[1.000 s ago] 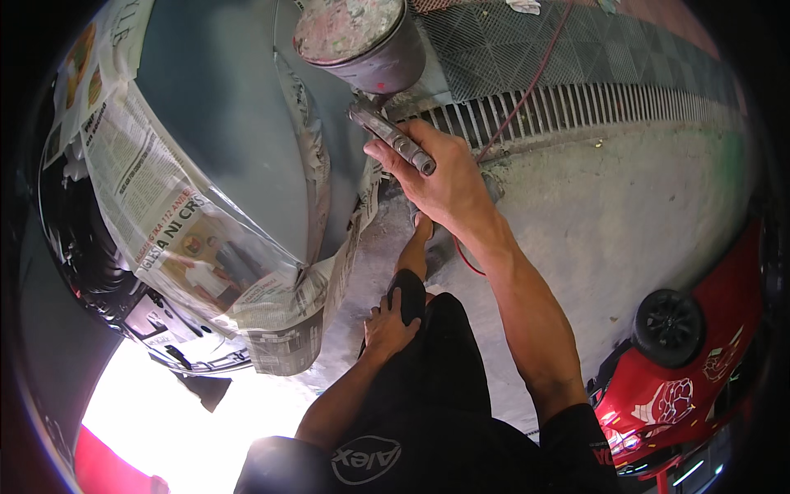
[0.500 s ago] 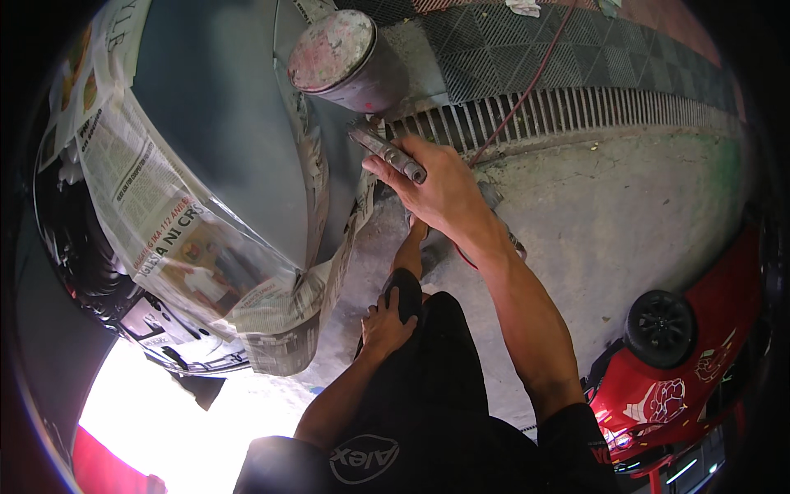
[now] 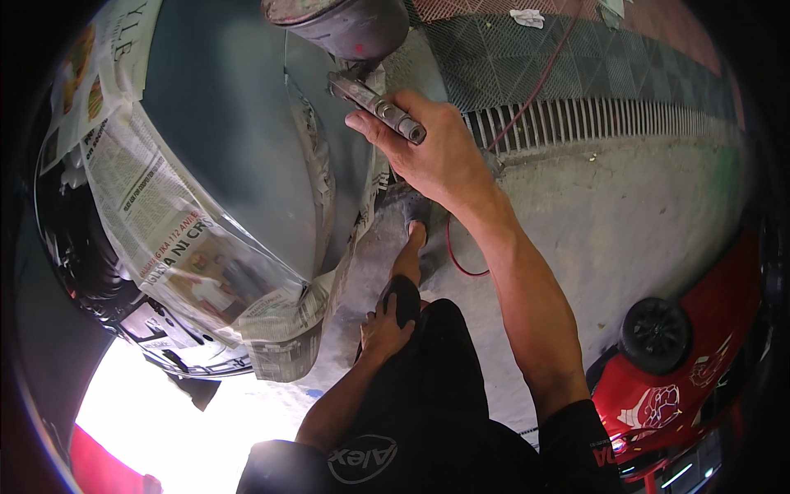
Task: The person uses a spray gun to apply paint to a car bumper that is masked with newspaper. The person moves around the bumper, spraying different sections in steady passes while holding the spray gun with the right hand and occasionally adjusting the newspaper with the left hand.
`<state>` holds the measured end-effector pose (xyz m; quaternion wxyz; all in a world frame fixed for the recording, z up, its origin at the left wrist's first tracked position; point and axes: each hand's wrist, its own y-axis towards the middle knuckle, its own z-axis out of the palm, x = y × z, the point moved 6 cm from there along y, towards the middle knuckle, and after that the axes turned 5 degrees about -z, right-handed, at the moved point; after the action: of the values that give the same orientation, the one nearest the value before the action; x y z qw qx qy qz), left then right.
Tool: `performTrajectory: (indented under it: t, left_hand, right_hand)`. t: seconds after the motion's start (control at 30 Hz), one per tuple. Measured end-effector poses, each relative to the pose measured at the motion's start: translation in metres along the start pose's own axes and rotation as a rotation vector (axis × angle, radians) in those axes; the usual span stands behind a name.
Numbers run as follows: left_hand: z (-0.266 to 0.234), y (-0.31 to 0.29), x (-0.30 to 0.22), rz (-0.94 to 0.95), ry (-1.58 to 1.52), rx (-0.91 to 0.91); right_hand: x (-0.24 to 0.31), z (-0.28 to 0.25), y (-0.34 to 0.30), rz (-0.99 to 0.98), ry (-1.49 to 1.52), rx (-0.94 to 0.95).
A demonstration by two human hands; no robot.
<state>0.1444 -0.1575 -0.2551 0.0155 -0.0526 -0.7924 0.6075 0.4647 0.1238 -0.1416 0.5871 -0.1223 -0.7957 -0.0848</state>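
Note:
My right hand (image 3: 432, 148) is closed around a spray gun (image 3: 380, 109), its nozzle end pointing left toward a grey painted car panel (image 3: 239, 115). A round, paint-smeared cup (image 3: 350, 37) sits on the gun, partly cut off by the top of the view. The gun is apart from the panel's surface. Newspaper masking (image 3: 156, 181) is taped along the panel's left and lower edges and also borders its right side. My left hand (image 3: 384, 333) rests on my bent knee, fingers spread over it and holding nothing.
A red hose (image 3: 535, 90) runs from the upper right past my right forearm and loops on the concrete floor (image 3: 609, 222). A metal drain grate (image 3: 576, 119) and dark floor tiles (image 3: 510, 58) lie ahead. A red car (image 3: 691, 337) stands at the right.
My right hand has carried the spray gun forward and slightly left, so its cup now runs off the top edge. My left hand stays on the knee. My foot shows more fully.

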Motion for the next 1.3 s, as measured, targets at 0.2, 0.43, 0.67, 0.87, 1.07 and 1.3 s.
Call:
performTrajectory:
  t: [0.2, 0.43, 0.67, 0.87, 1.07, 1.3]
  left_hand:
    - [-0.003, 0.001, -0.003, -0.009, -0.017, 0.011]
    - [0.001, -0.001, -0.009, -0.005, -0.037, -0.015]
    - [-0.002, -0.007, -0.027, -0.019, -0.124, -0.095]
    - [-0.017, -0.027, -0.091, 0.126, -0.407, -0.249]
    - [-0.007, -0.022, -0.215, 0.385, -0.605, -0.424]
    - [0.035, 0.034, -0.291, 0.084, -0.563, -0.376]
  right_hand:
    - [0.012, -0.004, 0.02, 0.033, 0.007, 0.002]
    - [0.018, -0.003, 0.031, 0.21, 0.101, 0.121]
    - [0.019, -0.021, 0.059, 0.133, 0.131, -0.017]
    - [0.041, -0.056, 0.042, 0.205, 0.261, 0.013]
    - [0.03, -0.094, 0.042, 0.206, 0.664, -0.078]
    - [0.027, -0.144, 0.07, 0.296, 0.512, 0.164]
